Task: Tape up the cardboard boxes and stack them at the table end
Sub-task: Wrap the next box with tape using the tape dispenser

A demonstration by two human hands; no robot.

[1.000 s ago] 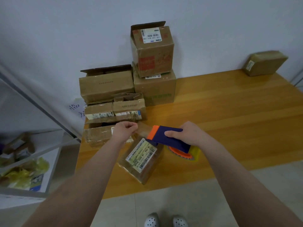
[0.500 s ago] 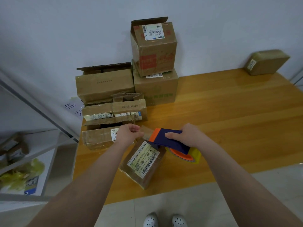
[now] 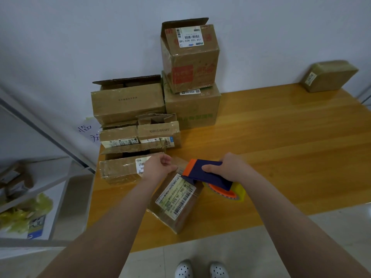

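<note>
- Pale floor tiles lie nearest, with a pair of white clogs point(image 3: 200, 269) at 6 o'clock, toes toward the wooden table point(image 3: 281, 147).
- Just past the table's near edge sits a small box point(image 3: 176, 199), turned askew, its barcode label facing up.
- At the box's far corner the left hand point(image 3: 158, 167) has its fingers curled, thumb and forefinger pinching there. Whether they pinch tape or cardboard, I cannot tell.
- The right hand point(image 3: 226, 167) is wrapped round a navy and orange tape dispenser point(image 3: 208, 173), whose orange nose meets the box's far end.
- Its yellowish tape roll point(image 3: 230, 192) hangs at the box's 3 o'clock.
- At 10 o'clock a low battered box point(image 3: 118, 169) lies just beside the left hand.
- Behind that, toward 11 o'clock, come two little boxes point(image 3: 140, 135) side by side, then a long open box point(image 3: 126, 101).
- At 12 o'clock, by the wall, a large box point(image 3: 192, 109) carries an open-flapped box point(image 3: 190, 57).
- Far off at 2 o'clock sits a taped parcel point(image 3: 329, 77), well apart.
</note>
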